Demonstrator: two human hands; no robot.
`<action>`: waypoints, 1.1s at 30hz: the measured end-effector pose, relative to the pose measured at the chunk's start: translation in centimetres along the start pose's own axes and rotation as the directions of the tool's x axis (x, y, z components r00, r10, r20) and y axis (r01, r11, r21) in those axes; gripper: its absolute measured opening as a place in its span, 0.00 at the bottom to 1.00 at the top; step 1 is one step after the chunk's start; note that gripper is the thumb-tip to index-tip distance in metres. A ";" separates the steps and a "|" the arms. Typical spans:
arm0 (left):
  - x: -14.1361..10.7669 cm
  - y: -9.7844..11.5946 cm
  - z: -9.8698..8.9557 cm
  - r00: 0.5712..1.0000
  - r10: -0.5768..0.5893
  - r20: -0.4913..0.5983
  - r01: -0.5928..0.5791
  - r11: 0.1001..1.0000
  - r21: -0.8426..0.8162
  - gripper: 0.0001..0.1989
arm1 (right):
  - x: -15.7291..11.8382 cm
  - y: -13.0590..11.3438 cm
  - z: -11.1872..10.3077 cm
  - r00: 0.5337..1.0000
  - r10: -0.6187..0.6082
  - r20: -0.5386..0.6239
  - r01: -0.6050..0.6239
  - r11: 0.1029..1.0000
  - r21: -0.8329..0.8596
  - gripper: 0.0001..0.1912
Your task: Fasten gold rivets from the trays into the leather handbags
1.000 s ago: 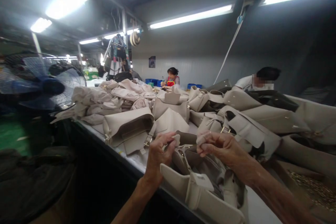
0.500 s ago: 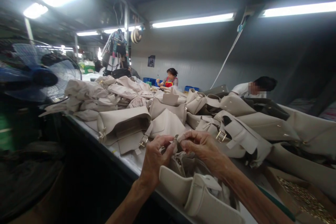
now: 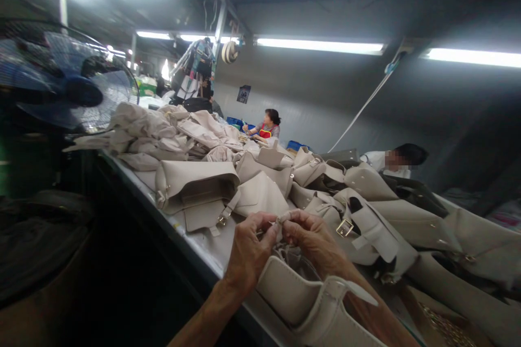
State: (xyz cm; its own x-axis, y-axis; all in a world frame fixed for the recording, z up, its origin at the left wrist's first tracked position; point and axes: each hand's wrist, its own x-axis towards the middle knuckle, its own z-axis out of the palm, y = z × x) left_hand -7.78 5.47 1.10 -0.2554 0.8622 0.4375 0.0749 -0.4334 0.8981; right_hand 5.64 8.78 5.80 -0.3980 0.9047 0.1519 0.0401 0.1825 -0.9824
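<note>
My left hand (image 3: 254,244) and my right hand (image 3: 310,236) meet over the table's near edge, fingertips pinched together on a small beige piece (image 3: 279,221). Its exact kind is mostly covered by the fingers. Right below lies a beige handbag (image 3: 291,288) with stitched edges, its mouth and grey lining (image 3: 296,260) facing up under my hands. A pale strap tip (image 3: 358,291) crosses my right forearm. Left of my hands, another beige handbag (image 3: 199,179) gapes on its side, and a strap with a gold buckle (image 3: 222,219) lies near my left hand.
Beige handbags (image 3: 366,217) pile across the table, one with a gold buckle (image 3: 344,227). A box of small gold metal parts (image 3: 445,325) sits at lower right. Left stand a fan (image 3: 81,89) and a dark, full container (image 3: 44,249). Two people (image 3: 266,129) work beyond the pile.
The view has tilted and shifted slightly. My hands have drawn closer together on the small beige piece, and a pale strap tip now sticks out over my right forearm.
</note>
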 end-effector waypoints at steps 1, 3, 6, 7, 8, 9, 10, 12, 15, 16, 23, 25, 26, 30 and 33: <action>0.0 0.0 0.0 1.000 0.003 -0.007 -0.003 1.000 0.001 0.09 | 0.0 0.0 0.1 1.000 0.011 -0.007 -0.011 1.000 0.006 0.12; 0.0 -0.1 0.0 0.999 0.030 -0.027 -0.029 0.999 0.031 0.08 | 0.0 0.2 0.2 1.000 0.012 -0.016 -0.012 1.000 -0.003 0.13; 0.0 -0.3 -0.1 0.990 0.130 -0.058 -0.120 0.982 0.146 0.07 | -0.1 0.3 0.7 0.999 -0.033 -0.039 0.031 0.998 -0.051 0.15; 0.0 -0.4 -0.1 0.983 0.173 -0.065 -0.157 0.968 0.197 0.07 | -0.1 0.3 1.0 0.997 -0.052 -0.056 0.048 0.996 -0.073 0.16; 0.0 -0.4 -0.2 0.973 0.219 -0.070 -0.196 0.949 0.248 0.07 | -0.1 0.2 1.3 0.995 -0.070 -0.077 0.063 0.993 -0.095 0.16; 0.0 -0.5 -0.3 0.962 0.265 -0.070 -0.234 0.927 0.293 0.08 | -0.1 0.2 1.5 0.991 -0.087 -0.099 0.075 0.990 -0.117 0.16; 0.0 -0.6 -0.3 0.949 0.310 -0.062 -0.274 0.904 0.328 0.08 | 0.0 0.1 1.7 0.988 -0.100 -0.120 0.084 0.987 -0.135 0.17; 0.0 -0.7 -0.5 0.925 0.379 -0.026 -0.346 0.868 0.355 0.09 | 0.1 0.1 2.0 0.984 -0.108 -0.139 0.085 0.983 -0.162 0.16; -0.1 -0.9 -0.9 0.905 0.424 0.034 -0.414 0.858 0.303 0.10 | 0.0 0.4 2.0 0.989 -0.094 -0.114 0.066 0.972 -0.225 0.14; -0.2 -1.0 -1.0 0.903 0.427 0.052 -0.424 0.863 0.276 0.11 | -0.2 0.5 2.0 0.989 -0.094 -0.111 0.063 0.965 -0.254 0.14; -1.6 -0.7 -2.6 0.983 0.153 0.100 -0.173 0.959 0.226 0.18 | -2.2 1.3 2.9 0.991 -0.056 -0.119 0.046 0.996 -0.082 0.15; -2.0 -0.3 -3.3 0.987 0.078 0.143 -0.111 0.966 0.233 0.16 | -2.6 1.4 3.3 0.994 -0.057 -0.096 0.053 0.998 -0.045 0.14; -2.3 -0.1 -3.6 0.985 0.073 0.159 -0.112 0.961 0.251 0.15 | -2.7 1.5 3.4 0.995 -0.062 -0.080 0.057 0.997 -0.059 0.13; -2.7 0.1 -4.1 0.967 0.145 0.208 -0.208 0.923 0.323 0.15 | -3.1 2.1 3.2 0.997 -0.066 -0.041 0.052 0.963 -0.265 0.08; -2.4 -0.3 -3.9 0.964 0.145 0.225 -0.213 0.923 0.320 0.14 | -3.1 2.5 2.9 0.998 -0.037 -0.041 0.019 0.929 -0.370 0.06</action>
State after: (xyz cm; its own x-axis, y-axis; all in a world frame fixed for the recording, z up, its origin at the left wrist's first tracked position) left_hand -11.00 2.55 -0.41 -0.0184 0.8271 0.5618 0.4321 -0.5001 0.7505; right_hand 4.31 5.35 2.57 -0.3616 0.9123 0.1924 0.3685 0.3294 -0.8693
